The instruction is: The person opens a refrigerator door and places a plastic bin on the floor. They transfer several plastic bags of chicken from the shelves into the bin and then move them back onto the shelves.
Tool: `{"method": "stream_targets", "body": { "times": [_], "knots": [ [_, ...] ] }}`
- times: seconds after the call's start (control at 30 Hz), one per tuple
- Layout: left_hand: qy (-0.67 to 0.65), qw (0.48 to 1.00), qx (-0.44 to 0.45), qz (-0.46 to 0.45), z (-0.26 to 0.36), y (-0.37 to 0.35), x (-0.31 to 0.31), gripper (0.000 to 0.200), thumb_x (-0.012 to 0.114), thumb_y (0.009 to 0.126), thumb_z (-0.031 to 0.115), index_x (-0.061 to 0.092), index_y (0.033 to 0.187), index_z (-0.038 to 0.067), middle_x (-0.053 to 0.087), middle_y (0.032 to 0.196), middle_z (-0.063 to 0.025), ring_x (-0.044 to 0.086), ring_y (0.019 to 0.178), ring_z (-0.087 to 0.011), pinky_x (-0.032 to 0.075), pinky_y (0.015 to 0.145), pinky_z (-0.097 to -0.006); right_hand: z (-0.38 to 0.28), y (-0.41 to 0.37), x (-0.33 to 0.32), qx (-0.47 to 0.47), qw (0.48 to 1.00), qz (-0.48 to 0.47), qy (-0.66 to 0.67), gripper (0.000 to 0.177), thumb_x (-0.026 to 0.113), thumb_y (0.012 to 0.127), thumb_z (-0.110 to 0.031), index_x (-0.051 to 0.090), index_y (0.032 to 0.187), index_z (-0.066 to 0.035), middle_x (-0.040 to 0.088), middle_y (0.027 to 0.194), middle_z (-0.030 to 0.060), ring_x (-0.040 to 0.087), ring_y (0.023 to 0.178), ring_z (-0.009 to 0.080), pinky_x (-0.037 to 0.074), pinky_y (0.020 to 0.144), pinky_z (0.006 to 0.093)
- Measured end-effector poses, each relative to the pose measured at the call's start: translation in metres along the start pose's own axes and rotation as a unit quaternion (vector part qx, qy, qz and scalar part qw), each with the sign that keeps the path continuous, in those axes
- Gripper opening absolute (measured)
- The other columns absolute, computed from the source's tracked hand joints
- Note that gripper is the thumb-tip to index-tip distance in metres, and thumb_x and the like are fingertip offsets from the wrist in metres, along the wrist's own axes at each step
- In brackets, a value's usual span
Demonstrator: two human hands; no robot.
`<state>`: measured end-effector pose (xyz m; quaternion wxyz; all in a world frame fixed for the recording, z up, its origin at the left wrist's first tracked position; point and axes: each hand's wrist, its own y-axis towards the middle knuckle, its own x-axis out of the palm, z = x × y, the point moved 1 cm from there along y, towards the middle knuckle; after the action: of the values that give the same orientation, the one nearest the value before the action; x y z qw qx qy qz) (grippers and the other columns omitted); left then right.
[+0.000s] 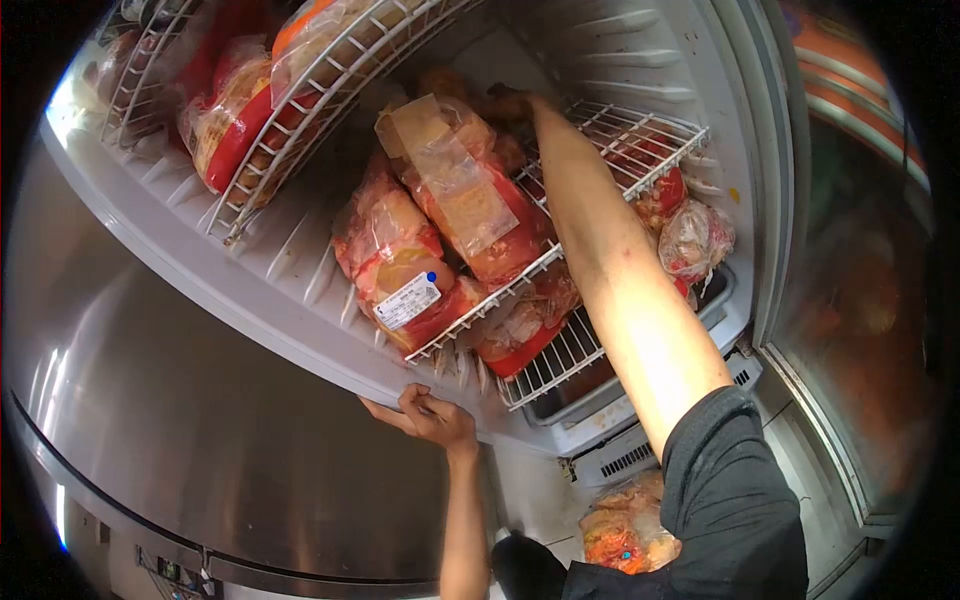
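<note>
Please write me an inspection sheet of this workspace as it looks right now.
Surface: white wire shelves inside an open cold cabinet, loaded with bagged food.
Job's things: red-and-clear bags on the shelf; one nearer the front carries a printed label.
Clutter: a filled clear bag on the floor below.
Hands: right hand deep inside, grip unclear; left hand at the cabinet's lower edge.
Cables: nothing seen clearly.
Surroundings: stainless panel on the left, glass panel on the right.
</note>
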<state>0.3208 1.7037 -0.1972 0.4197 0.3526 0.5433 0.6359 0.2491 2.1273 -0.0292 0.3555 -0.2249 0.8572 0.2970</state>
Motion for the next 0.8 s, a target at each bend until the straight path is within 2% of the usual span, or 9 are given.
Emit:
{"method": "stream_targets", "body": {
  "times": [0.07,0.27,0.37,0.4,0.47,0.63,0.7,0.77,0.8],
  "knots": [
    [-0.045,0.998,-0.046,0.002,-0.002,-0.003,0.001,0.011,0.042,0.081,-0.011,0.047,0.083,-0.001,0.029,0.139,-0.0292,0.043,0.118,-0.0392,0.036,0.089,-0.0347,0.003,-0.004,-0.007,-0.006,1.0,0.006,0.0,0.085,0.069,0.063,-0.064,0.053,0.118,-0.001,0.055,0.12,0.0175,0.05,0.114,0.0299,0.037,0.097,0.0444],
    [-0.003,1.0,0.026,0.007,-0.007,-0.001,0.002,0.013,0.042,0.08,-0.012,0.048,0.084,-0.002,0.028,0.14,-0.03,0.044,0.117,-0.0385,0.037,0.087,-0.0348,-0.005,-0.029,-0.037,-0.041,0.998,0.041,0.003,0.085,0.07,0.061,-0.066,0.058,0.112,0.0,0.058,0.116,0.017,0.053,0.11,0.0284,0.04,0.095,0.0421],
    [-0.007,0.999,0.035,0.0,-0.007,0.001,0.0,0.02,0.04,0.079,-0.014,0.053,0.087,-0.001,0.027,0.14,-0.0334,0.046,0.114,-0.0436,0.05,0.068,-0.0349,0.001,-0.053,-0.054,-0.059,0.997,0.051,0.011,0.085,0.071,0.059,-0.067,0.06,0.11,0.0,0.059,0.114,0.0167,0.054,0.108,0.0277,0.041,0.094,0.0409],
    [0.013,0.998,0.059,0.008,-0.016,-0.001,0.002,0.018,0.041,0.079,-0.013,0.053,0.086,-0.001,0.027,0.14,-0.0328,0.048,0.111,-0.0408,0.05,0.065,-0.0339,0.005,-0.062,-0.063,-0.066,0.996,0.054,0.019,0.085,0.071,0.059,-0.068,0.061,0.109,0.0,0.059,0.114,0.0166,0.055,0.108,0.0275,0.041,0.093,0.0405],
    [0.018,0.999,0.044,0.003,-0.011,0.001,-0.001,0.018,0.042,0.079,-0.013,0.053,0.085,-0.001,0.028,0.14,-0.0321,0.049,0.109,-0.039,0.05,0.065,-0.0346,0.016,-0.08,-0.079,-0.08,0.995,0.051,0.035,0.085,0.071,0.058,-0.069,0.062,0.107,0.001,0.06,0.113,0.0165,0.056,0.106,0.027,0.042,0.093,0.0398],
    [0.026,1.0,0.006,0.008,-0.003,0.002,0.001,0.017,0.043,0.076,-0.013,0.055,0.083,-0.002,0.03,0.139,-0.0308,0.05,0.106,-0.0364,0.05,0.066,-0.0367,0.061,-0.101,-0.109,-0.104,0.977,0.009,0.188,0.086,0.072,0.056,-0.07,0.066,0.102,0.002,0.062,0.109,0.016,0.058,0.103,0.0258,0.044,0.091,0.0378],
    [0.02,1.0,-0.006,0.005,-0.003,0.001,0.0,0.017,0.044,0.075,-0.013,0.055,0.082,-0.002,0.03,0.139,-0.0309,0.05,0.109,-0.0382,0.05,0.069,-0.038,0.074,-0.099,-0.105,-0.126,0.95,-0.011,0.284,0.071,0.078,0.059,-0.057,0.067,0.098,0.001,0.063,0.102,0.0156,0.058,0.096,0.0225,0.045,0.084,0.0361],
    [0.02,1.0,-0.007,0.002,-0.012,-0.003,-0.001,0.018,0.044,0.075,-0.013,0.055,0.082,-0.001,0.03,0.14,-0.0316,0.046,0.116,-0.0413,0.048,0.078,-0.0407,0.083,-0.096,-0.093,-0.147,0.91,-0.032,0.385,0.056,0.083,0.063,-0.044,0.068,0.093,0.001,0.064,0.095,0.0151,0.059,0.089,0.0192,0.046,0.076,0.0343],
    [0.018,1.0,-0.006,0.005,-0.012,-0.002,0.001,0.018,0.044,0.074,-0.013,0.055,0.081,-0.001,0.03,0.14,-0.032,0.045,0.119,-0.0428,0.047,0.082,-0.0421,0.084,-0.098,-0.092,-0.146,0.904,-0.032,0.401,0.055,0.084,0.063,-0.041,0.067,0.093,0.001,0.063,0.094,0.0135,0.058,0.087,0.019,0.046,0.076,0.0335]
  ]
}}
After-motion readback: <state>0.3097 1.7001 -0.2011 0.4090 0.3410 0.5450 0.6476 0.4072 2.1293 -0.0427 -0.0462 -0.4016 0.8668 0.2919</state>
